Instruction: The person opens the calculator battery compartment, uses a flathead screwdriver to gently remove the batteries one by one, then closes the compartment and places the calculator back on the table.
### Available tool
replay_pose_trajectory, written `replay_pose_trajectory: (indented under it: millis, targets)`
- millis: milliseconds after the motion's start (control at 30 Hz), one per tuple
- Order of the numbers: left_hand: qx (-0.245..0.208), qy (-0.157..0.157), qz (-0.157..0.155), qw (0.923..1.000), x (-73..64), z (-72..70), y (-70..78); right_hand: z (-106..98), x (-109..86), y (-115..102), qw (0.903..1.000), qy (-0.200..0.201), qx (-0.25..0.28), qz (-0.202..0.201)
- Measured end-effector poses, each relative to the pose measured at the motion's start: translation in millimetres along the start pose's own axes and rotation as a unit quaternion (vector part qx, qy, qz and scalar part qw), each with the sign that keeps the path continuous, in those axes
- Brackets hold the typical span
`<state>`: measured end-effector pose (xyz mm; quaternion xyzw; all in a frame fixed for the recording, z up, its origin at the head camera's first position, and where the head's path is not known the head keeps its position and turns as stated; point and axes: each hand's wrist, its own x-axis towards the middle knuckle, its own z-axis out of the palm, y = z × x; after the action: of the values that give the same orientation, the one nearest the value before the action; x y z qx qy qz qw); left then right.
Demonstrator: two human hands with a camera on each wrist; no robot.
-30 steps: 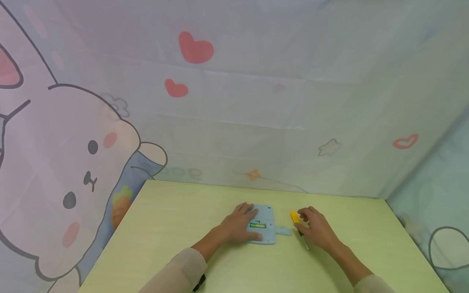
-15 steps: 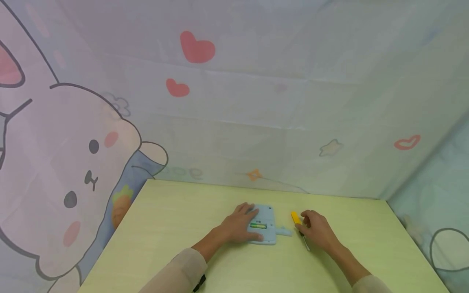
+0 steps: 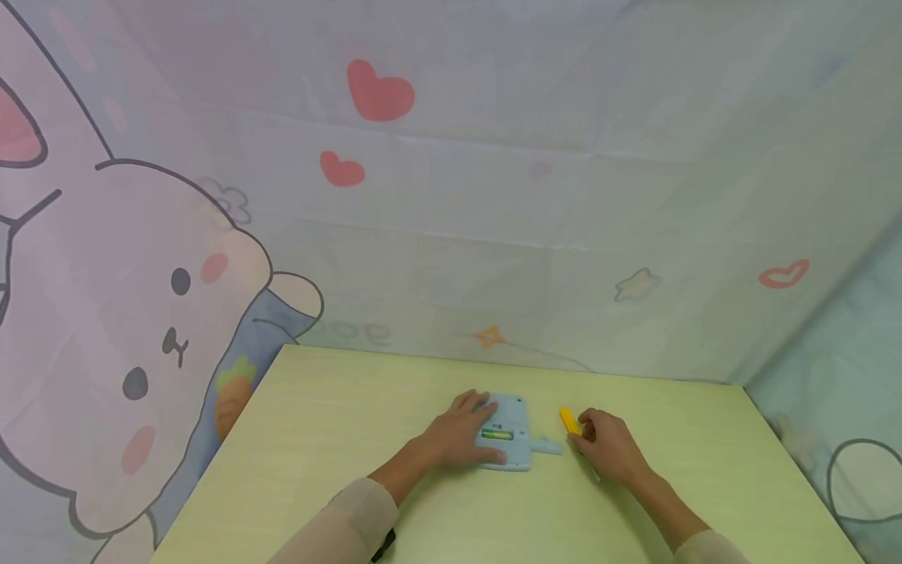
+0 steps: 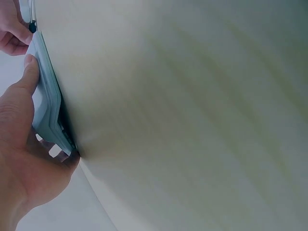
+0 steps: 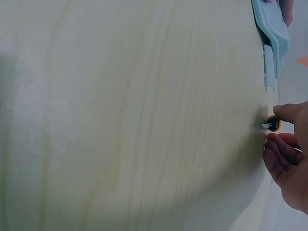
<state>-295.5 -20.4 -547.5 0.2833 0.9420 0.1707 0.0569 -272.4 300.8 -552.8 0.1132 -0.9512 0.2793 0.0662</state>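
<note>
1. The right hand (image 3: 611, 448) now curls closer than a second ago, pinching the yellow screwdriver (image 3: 570, 421)
2. Its long axis slants, handle far-left, shaft near-right, right of the blue device (image 3: 517, 419)
3. A pale strip (image 3: 546, 446) sits between; the left hand (image 3: 456, 433), fingers spread, presses the device

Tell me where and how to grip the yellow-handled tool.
Probably best by the yellow handle, coming from the right: it is thicker than the metal shaft and lies at the far end, with the pale blue device on its left side.
</note>
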Motion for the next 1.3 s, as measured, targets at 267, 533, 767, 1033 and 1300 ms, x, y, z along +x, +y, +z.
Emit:
replay_pose_trajectory:
  millis: [267,533,767,1033,1300]
  targets:
    - [-0.002,0.003,0.002,1.0000,0.0,-0.4,0.4,1,0.3,-1,1.0000,0.001,-0.007,0.003]
    - [0.003,0.002,0.000,1.0000,0.5,-0.3,0.1,0,0.2,-9,0.9996,0.005,-0.022,-0.015]
    - [-0.003,0.000,0.000,1.0000,0.4,0.0,0.2,1,-0.7,-12,0.9996,0.003,-0.024,-0.013]
    - [-0.001,0.000,-0.002,1.0000,0.4,0.9,-0.7,-5,4.3,-23,0.9994,0.014,-0.001,-0.031]
    - [-0.006,0.003,-0.002,1.0000,1.6,2.7,-2.4,-14,7.2,-37,0.9986,0.012,0.038,-0.035]
